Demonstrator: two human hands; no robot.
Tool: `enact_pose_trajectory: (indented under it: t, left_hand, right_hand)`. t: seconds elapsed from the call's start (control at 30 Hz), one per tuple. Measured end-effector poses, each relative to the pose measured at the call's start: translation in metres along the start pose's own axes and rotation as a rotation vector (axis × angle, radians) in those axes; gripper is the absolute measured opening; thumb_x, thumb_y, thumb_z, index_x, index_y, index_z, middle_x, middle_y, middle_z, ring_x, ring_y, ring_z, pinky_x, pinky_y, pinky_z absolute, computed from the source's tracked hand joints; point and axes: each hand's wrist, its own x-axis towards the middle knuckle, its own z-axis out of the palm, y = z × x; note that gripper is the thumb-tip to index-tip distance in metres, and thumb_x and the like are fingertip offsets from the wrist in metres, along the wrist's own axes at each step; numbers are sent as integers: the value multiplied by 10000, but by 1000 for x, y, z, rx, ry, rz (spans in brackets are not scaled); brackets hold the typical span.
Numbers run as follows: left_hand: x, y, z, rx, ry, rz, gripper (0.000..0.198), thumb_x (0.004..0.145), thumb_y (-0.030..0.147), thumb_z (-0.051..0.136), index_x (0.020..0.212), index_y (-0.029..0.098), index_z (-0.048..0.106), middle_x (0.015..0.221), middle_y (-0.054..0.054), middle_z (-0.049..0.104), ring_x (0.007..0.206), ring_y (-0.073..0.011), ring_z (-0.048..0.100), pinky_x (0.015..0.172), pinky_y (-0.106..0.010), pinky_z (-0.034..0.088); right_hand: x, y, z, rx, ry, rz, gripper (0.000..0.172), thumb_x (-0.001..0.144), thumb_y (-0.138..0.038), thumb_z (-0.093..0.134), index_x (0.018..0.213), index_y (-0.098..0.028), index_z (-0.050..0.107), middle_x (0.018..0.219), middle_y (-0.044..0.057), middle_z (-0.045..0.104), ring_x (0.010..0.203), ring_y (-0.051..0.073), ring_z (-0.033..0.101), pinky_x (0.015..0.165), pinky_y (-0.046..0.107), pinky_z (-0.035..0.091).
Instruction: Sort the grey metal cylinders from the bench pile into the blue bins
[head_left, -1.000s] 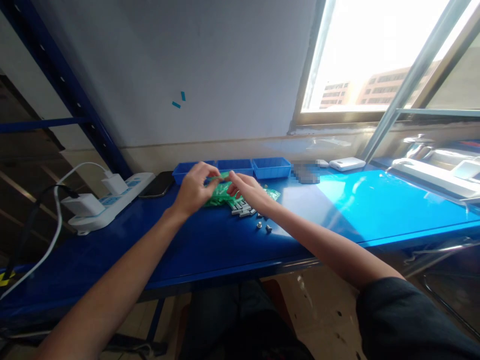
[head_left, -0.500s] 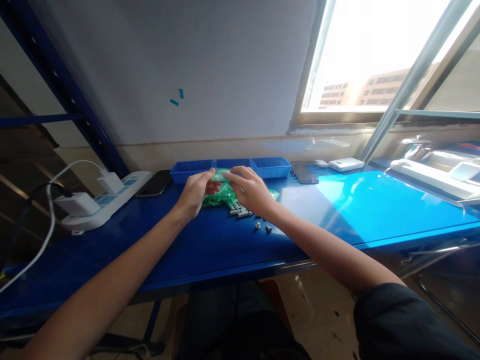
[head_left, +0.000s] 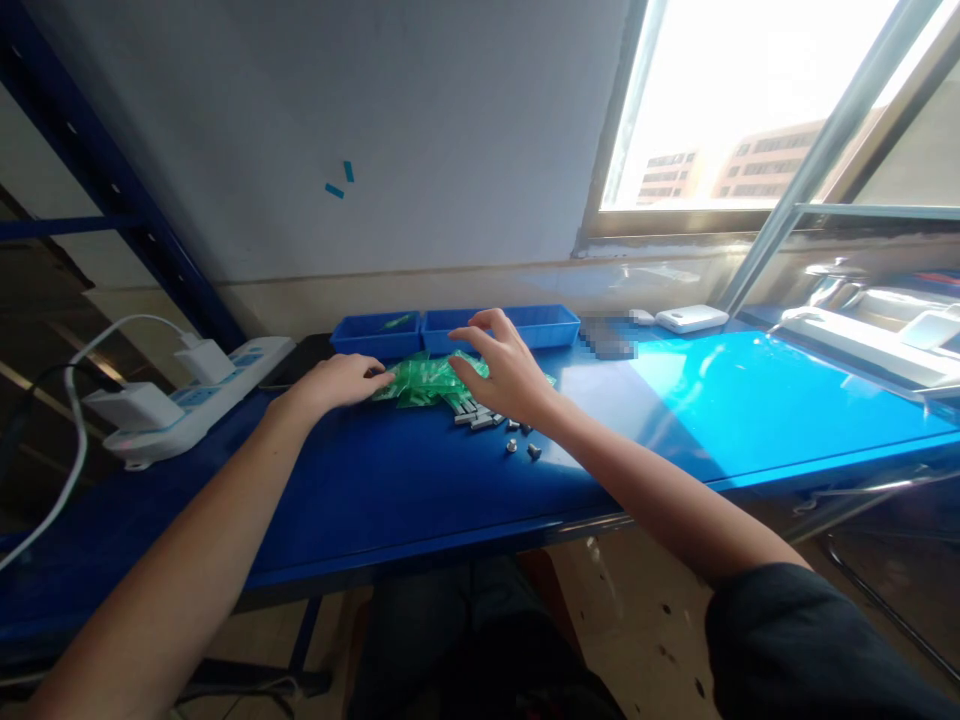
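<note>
A pile of small green plastic bags (head_left: pixel 431 380) lies on the blue table. My left hand (head_left: pixel 337 382) is at the left end of this pile, its fingers bent and slightly apart, fingertips at the outermost bags. Over the right part of the pile hovers my right hand (head_left: pixel 508 370), thumb and fingers spread, nothing between them. Just below it lie several short grey metal rods (head_left: pixel 474 416). Closer to the table's front are two small metal pieces, one silvery (head_left: pixel 511 446) and one darker (head_left: pixel 534 452). A green bag (head_left: pixel 397 322) rests in the left compartment of a blue bin (head_left: pixel 375 345).
The blue bin stands against the wall behind the pile. At left, a white power strip (head_left: pixel 225 385) carries plugged-in adapters and cables, with a dark flat object (head_left: pixel 304 352) beside it. A white box-like device (head_left: pixel 691 318) sits at the back right, near a metal post (head_left: pixel 765 240).
Both hands held a green bag together above the pile; now they have parted. My left hand has moved left and down to the pile. A green bag now shows in the bin's left compartment.
</note>
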Motion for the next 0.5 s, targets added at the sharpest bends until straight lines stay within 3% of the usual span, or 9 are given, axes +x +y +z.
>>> enact_pose_trajectory:
  t: [0.07, 0.13, 0.23, 0.3, 0.37, 0.43, 0.5]
  left_hand:
    - [-5, -2, 18, 24, -98, -39, 411, 681, 504, 715, 936, 182, 702, 770, -61, 720, 672, -251, 652, 632, -337, 482]
    - [-9, 1, 23, 23, -102, -78, 433, 711, 440, 694, 1061, 187, 664, 843, -67, 718, 727, -252, 656, 663, -333, 487]
    - [-11, 13, 15, -94, 144, -36, 412, 747, 349, 652, 1127, 193, 615, 881, -53, 687, 756, -213, 639, 712, -311, 500]
    - [-16, 27, 9, -205, 339, 80, 305, 787, 316, 610, 1063, 187, 623, 909, -52, 661, 770, -187, 622, 728, -295, 506]
    - [-23, 44, 6, -277, 452, 257, 191, 835, 302, 567, 971, 184, 633, 931, -56, 638, 815, -180, 611, 753, -291, 509]
    - [-33, 61, 5, -278, 472, 453, 144, 879, 269, 522, 923, 189, 633, 935, -56, 627, 893, -189, 600, 832, -314, 498]
    - [-41, 76, 6, -252, 423, 604, 146, 902, 247, 499, 943, 194, 629, 949, -59, 623, 957, -201, 584, 907, -350, 472]
  right_hand:
    - [-1, 0, 2, -6, -58, -1, 292, 908, -298, 522, 1148, -168, 625, 1105, 135, 519, 1056, 249, 503, 931, 407, 459]
    - [-3, -1, 5, -12, -127, -3, 301, 903, -299, 534, 1157, -162, 620, 1083, 131, 546, 1041, 254, 505, 930, 413, 451]
    - [-4, -4, 10, 19, -201, 36, 331, 893, -308, 558, 1180, -151, 603, 1061, 120, 592, 1041, 254, 512, 934, 406, 432]
    - [-4, -5, 12, 107, -227, 141, 356, 896, -361, 559, 1174, -142, 600, 1013, 101, 629, 1002, 235, 544, 901, 371, 433]
    - [-1, -6, 14, 262, -248, 302, 390, 910, -459, 514, 1102, -138, 627, 898, 68, 658, 883, 197, 584, 803, 314, 445]
    - [1, -5, 15, 447, -246, 450, 445, 925, -526, 432, 944, -141, 654, 774, 38, 657, 743, 157, 587, 689, 266, 435]
    - [4, -1, 16, 583, -203, 533, 438, 936, -475, 385, 772, -149, 628, 697, 25, 641, 652, 134, 568, 611, 243, 417]
